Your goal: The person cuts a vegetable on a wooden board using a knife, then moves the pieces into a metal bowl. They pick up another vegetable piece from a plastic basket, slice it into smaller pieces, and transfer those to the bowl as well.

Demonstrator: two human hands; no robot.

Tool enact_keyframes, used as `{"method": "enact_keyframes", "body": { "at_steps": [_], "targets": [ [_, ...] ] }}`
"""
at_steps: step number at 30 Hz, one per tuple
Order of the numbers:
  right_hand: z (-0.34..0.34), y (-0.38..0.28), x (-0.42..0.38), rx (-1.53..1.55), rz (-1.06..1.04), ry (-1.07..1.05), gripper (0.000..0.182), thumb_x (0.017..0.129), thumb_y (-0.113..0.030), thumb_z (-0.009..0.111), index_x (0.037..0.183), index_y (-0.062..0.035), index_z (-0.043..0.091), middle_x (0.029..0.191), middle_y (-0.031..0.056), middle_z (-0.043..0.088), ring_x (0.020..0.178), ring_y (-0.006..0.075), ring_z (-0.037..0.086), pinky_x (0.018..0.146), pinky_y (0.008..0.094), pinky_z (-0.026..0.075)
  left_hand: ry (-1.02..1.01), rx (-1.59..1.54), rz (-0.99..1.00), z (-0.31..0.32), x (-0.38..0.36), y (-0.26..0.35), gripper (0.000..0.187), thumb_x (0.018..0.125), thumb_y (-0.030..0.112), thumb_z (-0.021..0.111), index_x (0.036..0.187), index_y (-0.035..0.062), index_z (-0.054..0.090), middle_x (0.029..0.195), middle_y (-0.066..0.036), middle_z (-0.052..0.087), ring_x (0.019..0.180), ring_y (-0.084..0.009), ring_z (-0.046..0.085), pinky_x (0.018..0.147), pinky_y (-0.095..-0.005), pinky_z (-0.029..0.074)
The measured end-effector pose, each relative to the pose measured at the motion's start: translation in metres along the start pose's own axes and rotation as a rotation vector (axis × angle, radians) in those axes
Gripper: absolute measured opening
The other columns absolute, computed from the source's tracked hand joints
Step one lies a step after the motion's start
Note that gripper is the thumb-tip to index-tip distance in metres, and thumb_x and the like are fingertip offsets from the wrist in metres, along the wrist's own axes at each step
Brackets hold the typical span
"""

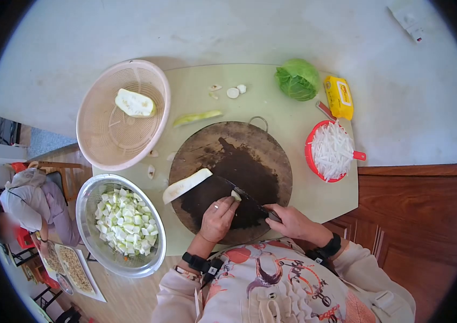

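On the round wooden cutting board (271, 156), my left hand (219, 218) has its fingers closed on a small pale vegetable piece (236, 195). My right hand (287, 219) grips the handle of a dark knife (250, 200), whose blade lies beside that piece, over the board. A long pale slice (187, 185) rests at the board's left edge. Left of the board, a metal colander (85, 237) holds many diced pale green pieces (126, 222).
A pink basket (161, 86) with a large vegetable chunk (135, 103), a cabbage (298, 79), a yellow wipes pack (339, 97) and a red colander (309, 153) of white shreds surround the board. Green peel (197, 118) lies behind it. Another person (34, 202) sits far left beside trays.
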State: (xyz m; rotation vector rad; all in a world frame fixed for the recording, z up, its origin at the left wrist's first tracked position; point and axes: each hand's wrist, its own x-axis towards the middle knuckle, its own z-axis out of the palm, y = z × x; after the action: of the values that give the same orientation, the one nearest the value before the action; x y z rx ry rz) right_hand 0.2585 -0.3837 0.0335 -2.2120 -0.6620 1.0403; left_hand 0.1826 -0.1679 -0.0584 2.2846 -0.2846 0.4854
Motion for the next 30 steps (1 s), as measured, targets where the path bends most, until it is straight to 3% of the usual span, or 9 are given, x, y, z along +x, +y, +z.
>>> {"method": "enact_keyframes", "body": {
  "at_steps": [4, 11, 30],
  "targets": [
    [0.003, -0.002, -0.001, 0.031, 0.059, 0.101, 0.041, 0.087, -0.022, 0.058, 0.121, -0.0004, 0.049, 0.075, 0.0218, 0.061, 0.067, 0.0374, 0.062, 0.061, 0.0434, 0.049, 0.021, -0.003, -0.015, -0.002, 0.003, 0.002, 0.028, 0.069, -0.002, 0.065, 0.097, -0.0007, 0.064, 0.098, -0.012, 0.061, 0.087, -0.0256, 0.063, 0.075, -0.0335, 0.053],
    [-0.009, -0.004, -0.031, -0.013, -0.016, 0.032, 0.042, 0.087, -0.022, 0.058, 0.121, -0.0004, 0.049, 0.072, 0.0219, 0.06, 0.063, 0.0368, 0.062, 0.058, 0.0429, 0.05, 0.057, -0.01, -0.057, 0.0, 0.006, 0.004, 0.022, 0.072, -0.003, 0.066, 0.093, -0.0007, 0.064, 0.093, -0.01, 0.062, 0.082, -0.0247, 0.064, 0.071, -0.0331, 0.053],
    [0.007, -0.005, -0.041, -0.143, -0.043, -0.017, 0.046, 0.087, -0.024, 0.057, 0.123, 0.0019, 0.043, 0.081, 0.0244, 0.063, 0.067, 0.0402, 0.063, 0.059, 0.0468, 0.051, 0.046, 0.031, -0.059, 0.004, 0.002, 0.002, 0.022, 0.064, -0.004, 0.069, 0.083, -0.0002, 0.06, 0.088, -0.014, 0.059, 0.079, -0.0304, 0.061, 0.068, -0.0359, 0.052]
  ]
}}
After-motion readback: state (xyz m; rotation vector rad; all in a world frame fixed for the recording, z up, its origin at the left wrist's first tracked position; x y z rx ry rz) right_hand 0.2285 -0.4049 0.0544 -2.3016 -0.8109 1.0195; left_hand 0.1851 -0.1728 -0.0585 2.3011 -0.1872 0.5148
